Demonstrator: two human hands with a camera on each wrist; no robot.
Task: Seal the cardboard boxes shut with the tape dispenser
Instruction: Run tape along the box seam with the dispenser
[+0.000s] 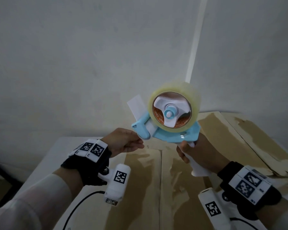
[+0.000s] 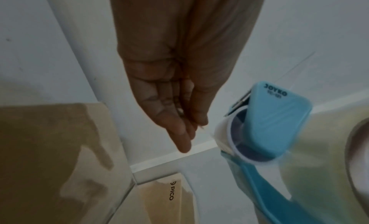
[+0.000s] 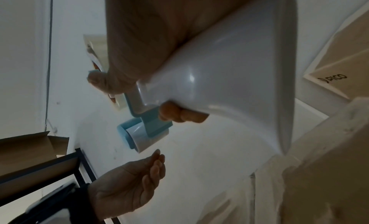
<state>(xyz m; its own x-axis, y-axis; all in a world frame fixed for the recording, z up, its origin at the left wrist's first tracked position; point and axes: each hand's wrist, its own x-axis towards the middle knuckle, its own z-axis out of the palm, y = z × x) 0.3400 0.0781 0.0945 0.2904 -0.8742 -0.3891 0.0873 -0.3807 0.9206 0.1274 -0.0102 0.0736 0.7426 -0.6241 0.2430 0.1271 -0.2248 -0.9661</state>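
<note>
My right hand grips the white handle of a blue tape dispenser and holds it up in the air, tilted, above the boxes. It carries a roll of clear tape. My left hand is just left of the dispenser's roller. Its thumb and fingertips are pressed together in a pinch on what looks like the clear tape's loose end, which barely shows. Below lies a cardboard box with closed flaps and a centre seam. A second box stands to the right.
A white wall fills the background close behind the boxes. The boxes rest on a white surface. A black cable runs under my left wrist. At the far left a dark shelf frame holds an open cardboard box. A box edge is printed PICO.
</note>
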